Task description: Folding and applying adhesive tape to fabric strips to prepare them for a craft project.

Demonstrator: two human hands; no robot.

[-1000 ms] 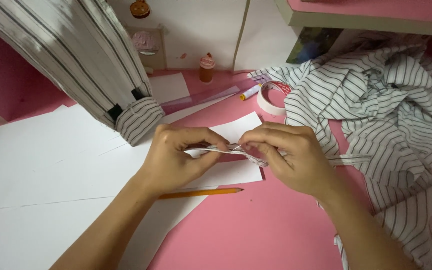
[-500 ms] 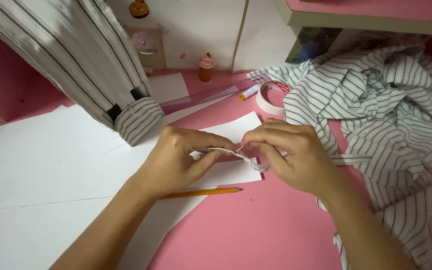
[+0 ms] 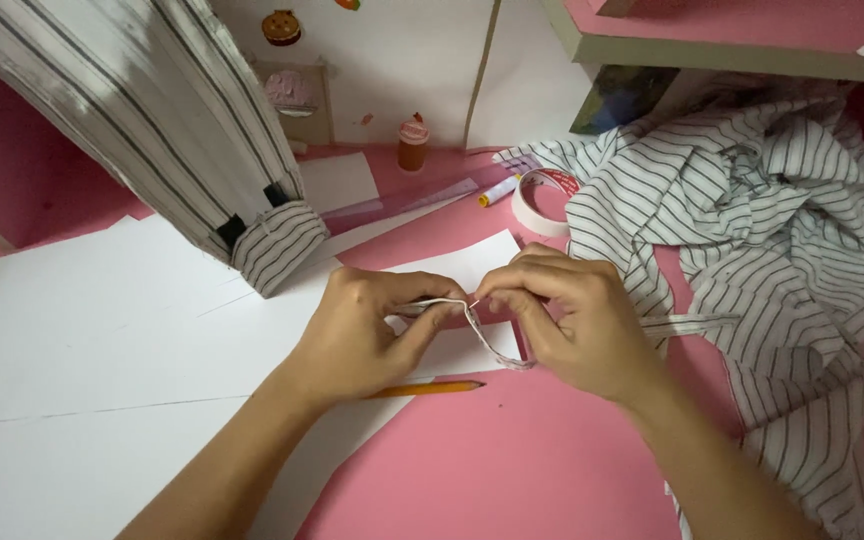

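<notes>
My left hand [image 3: 367,325] and my right hand [image 3: 572,320] meet over a white sheet of paper [image 3: 457,270] on the pink surface. Between them they pinch a narrow strip of striped fabric [image 3: 487,335], which bends into a loop under my right fingers. An orange pencil [image 3: 432,388] lies just below my left hand. A tiny pin or needle seems to sit at the pinch point, too small to be sure.
A pile of black-and-white striped cloth [image 3: 772,230] lies at the right. A tape roll [image 3: 537,200] and a clear ruler [image 3: 402,205] rest behind the hands. A striped sleeve with a cuff [image 3: 272,245] hangs at the left over large white sheets [image 3: 82,330].
The strip was held straight between my hands; now it bends down into a loop under my right fingers. My hands have stayed in place.
</notes>
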